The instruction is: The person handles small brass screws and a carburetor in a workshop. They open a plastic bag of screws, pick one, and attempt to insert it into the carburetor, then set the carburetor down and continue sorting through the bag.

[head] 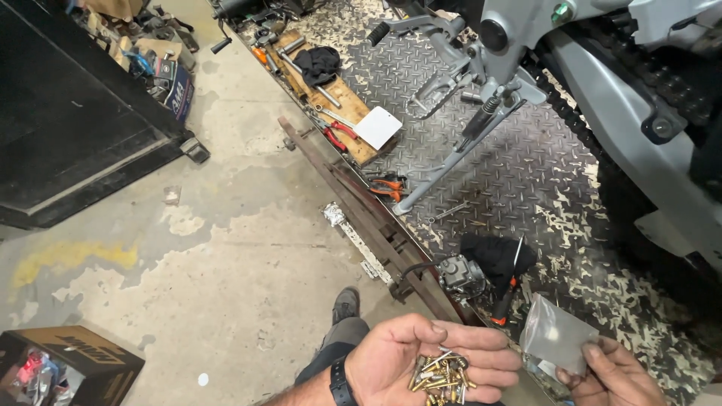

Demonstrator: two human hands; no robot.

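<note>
My left hand is palm up at the bottom centre, cupping a small heap of brass screws and fittings. A black watch is on its wrist. My right hand at the lower right pinches a small clear plastic bag by its lower edge, just right of the left hand's fingertips. My shoe and trouser leg show below the left hand on the concrete floor.
A diamond-plate lift platform carries a motorcycle on its side stand. A carburetor, black rag, orange-handled screwdriver and orange pliers lie near its edge. A wooden board holds tools; a cardboard box stands lower left.
</note>
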